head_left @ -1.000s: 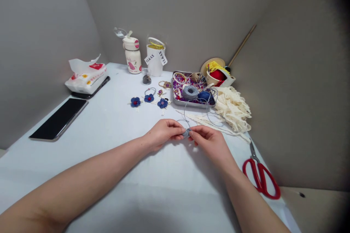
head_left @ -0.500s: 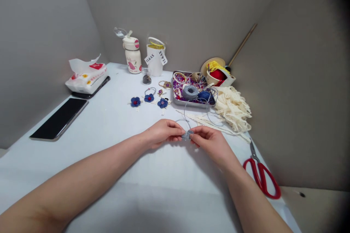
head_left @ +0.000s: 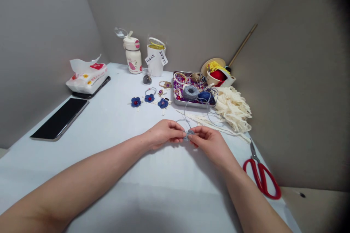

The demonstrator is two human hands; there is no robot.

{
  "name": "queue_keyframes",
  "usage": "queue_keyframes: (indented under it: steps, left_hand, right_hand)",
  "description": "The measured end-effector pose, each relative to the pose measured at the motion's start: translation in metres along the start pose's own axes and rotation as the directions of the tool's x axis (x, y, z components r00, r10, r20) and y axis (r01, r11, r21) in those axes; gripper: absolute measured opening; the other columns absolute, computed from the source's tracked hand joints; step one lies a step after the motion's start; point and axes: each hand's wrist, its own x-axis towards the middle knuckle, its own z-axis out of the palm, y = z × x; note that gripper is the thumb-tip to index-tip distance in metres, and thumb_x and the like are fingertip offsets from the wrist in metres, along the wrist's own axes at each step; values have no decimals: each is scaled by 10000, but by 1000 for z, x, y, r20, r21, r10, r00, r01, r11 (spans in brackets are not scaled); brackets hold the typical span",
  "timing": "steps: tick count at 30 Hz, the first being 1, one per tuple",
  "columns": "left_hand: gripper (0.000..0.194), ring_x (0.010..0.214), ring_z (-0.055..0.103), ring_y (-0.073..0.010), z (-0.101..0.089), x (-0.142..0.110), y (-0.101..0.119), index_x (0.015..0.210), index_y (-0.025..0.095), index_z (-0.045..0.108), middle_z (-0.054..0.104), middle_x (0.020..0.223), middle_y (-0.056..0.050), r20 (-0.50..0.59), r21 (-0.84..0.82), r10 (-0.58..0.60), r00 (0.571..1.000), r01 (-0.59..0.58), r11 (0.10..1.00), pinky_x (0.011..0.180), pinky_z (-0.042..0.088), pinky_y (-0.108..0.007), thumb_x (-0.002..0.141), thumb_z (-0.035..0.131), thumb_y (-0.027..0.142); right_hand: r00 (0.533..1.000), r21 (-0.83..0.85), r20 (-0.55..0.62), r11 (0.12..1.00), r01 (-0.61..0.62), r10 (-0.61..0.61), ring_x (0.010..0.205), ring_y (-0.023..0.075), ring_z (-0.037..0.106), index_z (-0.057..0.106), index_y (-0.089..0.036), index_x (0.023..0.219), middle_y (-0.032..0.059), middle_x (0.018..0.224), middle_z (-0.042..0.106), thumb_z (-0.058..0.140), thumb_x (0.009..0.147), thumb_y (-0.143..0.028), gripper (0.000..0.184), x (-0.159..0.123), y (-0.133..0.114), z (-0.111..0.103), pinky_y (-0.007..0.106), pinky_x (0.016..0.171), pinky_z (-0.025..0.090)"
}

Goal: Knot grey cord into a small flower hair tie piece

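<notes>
Between my two hands is a small grey-blue crocheted piece [head_left: 188, 133], partly covered by the fingers. My left hand [head_left: 168, 131] pinches its left side with thumb and forefinger. From the other side my right hand [head_left: 205, 137] grips it, also with thumb and forefinger. A thin grey-blue yarn strand [head_left: 185, 111] runs from the piece up to the grey-blue yarn ball [head_left: 190, 92] in the metal tray [head_left: 191, 104]. A dark blue yarn ball [head_left: 205, 97] and many beads lie in that tray too.
Several blue flower hair ties [head_left: 149, 97] lie left of the tray. Cream lace [head_left: 233, 109] is heaped at its right. Red-handled scissors [head_left: 259, 174] rest by the right table edge. A phone [head_left: 60, 119], a tissue pack [head_left: 87, 78] and a bottle [head_left: 133, 56] stand around the left and back.
The grey-blue piece has been turned slightly between my fingers, and the right fingertips have shifted a little on it. Both arms stay in nearly the same place.
</notes>
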Motion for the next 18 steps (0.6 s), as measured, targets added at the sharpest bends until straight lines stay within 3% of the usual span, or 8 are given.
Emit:
queue_keyframes:
  steps: [6, 11, 14, 18]
  left_hand:
    - [170, 579, 569, -95, -1, 2, -4, 764, 114, 662, 632, 638, -33, 5, 129, 16, 1000, -17, 991, 578, 445, -224, 673, 749, 228]
    - [153, 555, 595, -128, 1, 0, -6, 813, 141, 645, 640, 611, -16, 87, 410, -4, 996, -32, 911, 559, 461, -247, 694, 679, 231]
    - [115, 576, 604, -138, 2, -4, -4, 811, 169, 657, 646, 611, 5, 99, 607, 52, 994, -102, 788, 568, 442, -243, 713, 634, 227]
    - [93, 672, 592, -141, 2, -6, 0, 776, 185, 689, 663, 729, -8, 117, 817, 303, 946, -265, 512, 639, 421, -253, 752, 616, 237]
  right_hand:
    - [995, -80, 88, 996, -37, 44, 584, 114, 540, 648, -159, 904, 14, 687, 659, 686, 711, -384, 299, 1, 0, -7, 236, 579, 411]
    - [971, -311, 235, 950, 26, 50, 585, 122, 517, 675, -177, 854, -2, 656, 627, 577, 792, -368, 224, 1, 3, -17, 242, 570, 390]
    - [976, -444, 215, 893, 72, 28, 542, 123, 471, 680, -193, 798, -21, 580, 578, 524, 815, -348, 221, 1, 6, -18, 245, 530, 349]
    - [991, -515, 111, 848, 123, -77, 600, 140, 524, 685, -208, 799, -10, 654, 635, 505, 819, -326, 216, 3, 9, -18, 255, 582, 381]
